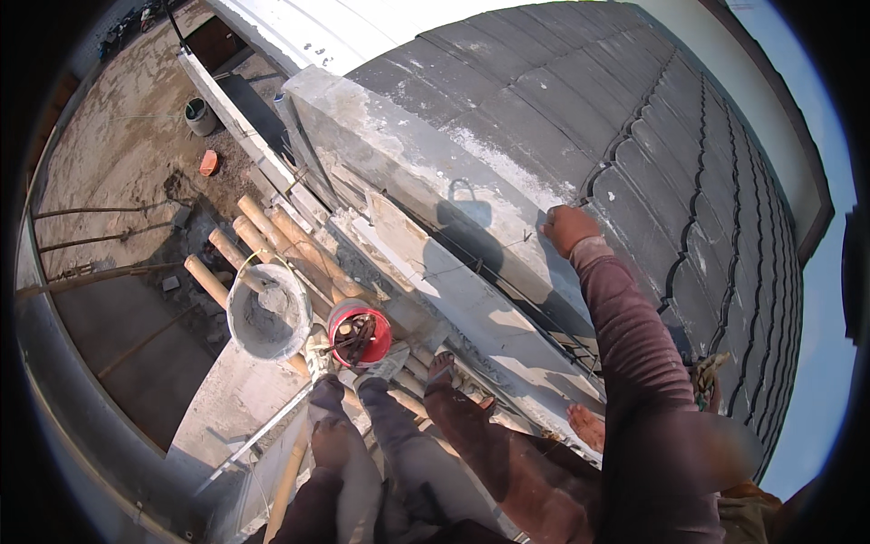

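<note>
My right hand (pixel 569 228), in a mauve sleeve, rests in a fist on the roof side of the concrete ledge (pixel 390 127), by the lowest dark tiles. What it holds, if anything, is hidden. Low on the left, my left hand (pixel 330 444) hangs against a grey trouser leg; its fingers are unclear. Beyond it stand a pale bucket (pixel 269 313) of grey mortar and a red bucket (pixel 373 340) with dark tools in it. Both are on or beside the bamboo poles (pixel 299 245).
Dark roof tiles (pixel 507 91) slope away on the right. A narrow gap with wires runs along the white-topped wall (pixel 489 317). Brown-trousered legs (pixel 507 462) and a bare foot (pixel 584 426) are close by. Far below left lies muddy ground (pixel 118 118) with another bucket (pixel 199 116).
</note>
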